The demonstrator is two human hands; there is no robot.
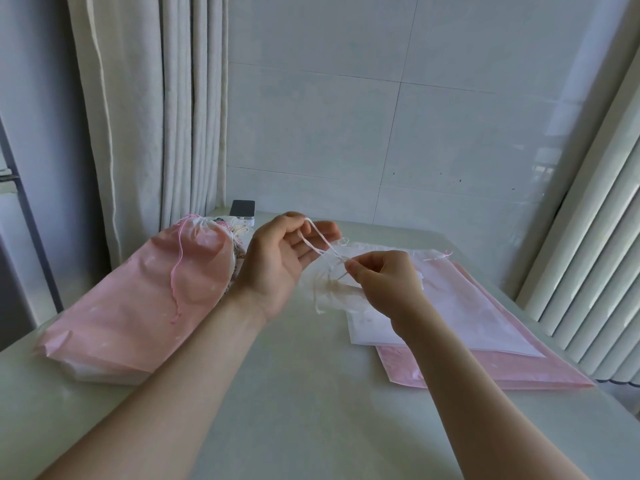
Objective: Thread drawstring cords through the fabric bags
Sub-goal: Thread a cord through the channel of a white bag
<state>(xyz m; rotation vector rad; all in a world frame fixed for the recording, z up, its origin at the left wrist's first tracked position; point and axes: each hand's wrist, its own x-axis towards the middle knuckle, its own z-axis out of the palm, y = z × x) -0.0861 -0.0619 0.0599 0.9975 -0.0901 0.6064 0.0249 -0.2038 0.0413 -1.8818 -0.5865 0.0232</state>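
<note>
Left hand (277, 261) raised, palm up, thumb and forefinger pinching a loop of thin white drawstring cord (325, 251). Right hand (384, 282) pinches the cord's frayed end above the flat white fabric bag (450, 306), which lies on smooth pink bags (485, 370)

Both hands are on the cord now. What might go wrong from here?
The thin cord is only pinched by the left hand and right hand, so it may slip free. Its loose strands bunch below the hands; pulling could tighten a knot. The white bag lies unheld, so a tug may drag it.
</note>
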